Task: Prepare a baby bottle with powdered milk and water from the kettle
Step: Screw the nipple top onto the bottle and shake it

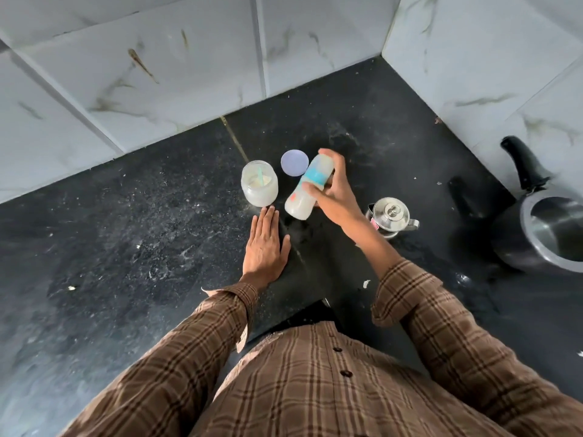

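Observation:
My right hand [336,192] grips a capped baby bottle [307,190] with a teal ring and milky liquid inside; it is tilted above the black counter and looks blurred. My left hand [266,247] lies flat on the counter, fingers spread, just in front of an open jar of milk powder [259,187] with a green scoop in it. The jar's round pale lid [294,162] lies behind the bottle. A small steel kettle [390,216] with its lid on stands to the right of my right wrist.
A large pressure cooker [549,231] with a black handle stands at the far right against the tiled wall [189,74]. The walls meet in a corner behind the objects. Powder specks dot the black counter [126,241].

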